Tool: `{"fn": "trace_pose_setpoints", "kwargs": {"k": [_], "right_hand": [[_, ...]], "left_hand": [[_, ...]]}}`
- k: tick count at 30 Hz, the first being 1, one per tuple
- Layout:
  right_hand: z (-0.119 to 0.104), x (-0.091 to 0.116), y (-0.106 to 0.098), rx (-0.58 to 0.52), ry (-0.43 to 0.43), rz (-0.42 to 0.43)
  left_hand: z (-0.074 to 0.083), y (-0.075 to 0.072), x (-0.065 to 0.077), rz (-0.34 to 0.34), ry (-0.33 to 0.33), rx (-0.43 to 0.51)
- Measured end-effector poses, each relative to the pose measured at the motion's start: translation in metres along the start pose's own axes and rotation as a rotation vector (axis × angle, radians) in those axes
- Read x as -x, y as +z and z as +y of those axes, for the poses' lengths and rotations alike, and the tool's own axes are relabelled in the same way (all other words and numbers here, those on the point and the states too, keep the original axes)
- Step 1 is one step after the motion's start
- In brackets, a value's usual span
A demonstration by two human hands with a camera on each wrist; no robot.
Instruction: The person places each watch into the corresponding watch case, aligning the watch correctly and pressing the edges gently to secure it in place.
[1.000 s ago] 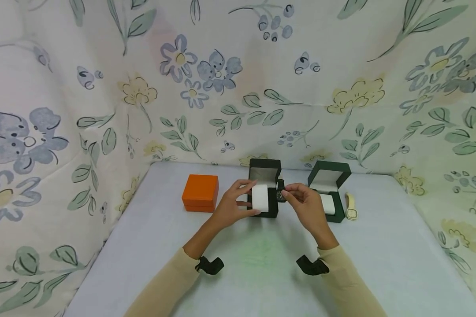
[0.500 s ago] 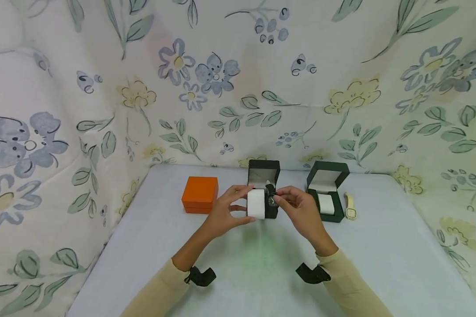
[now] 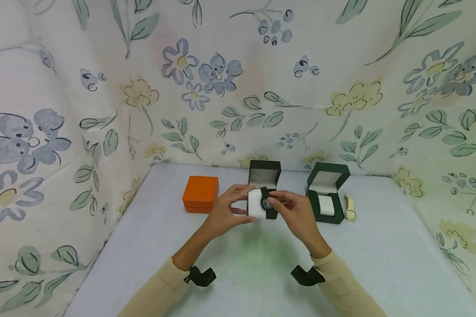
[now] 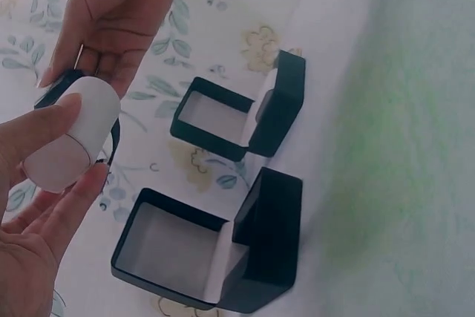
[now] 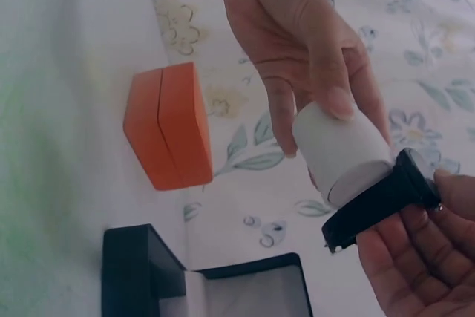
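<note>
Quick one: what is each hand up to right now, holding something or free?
Left hand: holding the white cushion between thumb and fingers.
Right hand: holding the black watch, pinched.

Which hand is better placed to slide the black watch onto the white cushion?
Probably the right hand: it pinches the black watch at one end of the white cushion, which the left hand grips.

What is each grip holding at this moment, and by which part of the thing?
Left grip: the white cushion, around its curved side. Right grip: the black watch, by its case.
</note>
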State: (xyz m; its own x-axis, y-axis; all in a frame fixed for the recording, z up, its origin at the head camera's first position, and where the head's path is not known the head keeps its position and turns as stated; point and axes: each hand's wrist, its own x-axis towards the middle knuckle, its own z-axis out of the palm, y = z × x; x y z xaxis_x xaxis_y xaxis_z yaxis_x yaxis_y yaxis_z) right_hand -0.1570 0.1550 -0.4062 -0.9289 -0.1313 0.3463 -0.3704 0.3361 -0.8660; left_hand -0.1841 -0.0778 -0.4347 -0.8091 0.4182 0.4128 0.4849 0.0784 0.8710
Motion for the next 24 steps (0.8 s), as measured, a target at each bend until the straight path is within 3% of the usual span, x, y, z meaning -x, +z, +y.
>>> {"fn": "trace_pose_setpoints", "kwargs": {"k": [10,24], "right_hand": [[0.010,-0.004,-0.006,-0.055,-0.142,-0.128],[0.016,-0.003,-0.005,-0.021,-0.170,-0.010]], "left_hand": [[0.003,-0.005,-0.006,0.006,-0.026,0.034],[0.006,-0.003,-0.008,0.016,-0.018,0.038]]}}
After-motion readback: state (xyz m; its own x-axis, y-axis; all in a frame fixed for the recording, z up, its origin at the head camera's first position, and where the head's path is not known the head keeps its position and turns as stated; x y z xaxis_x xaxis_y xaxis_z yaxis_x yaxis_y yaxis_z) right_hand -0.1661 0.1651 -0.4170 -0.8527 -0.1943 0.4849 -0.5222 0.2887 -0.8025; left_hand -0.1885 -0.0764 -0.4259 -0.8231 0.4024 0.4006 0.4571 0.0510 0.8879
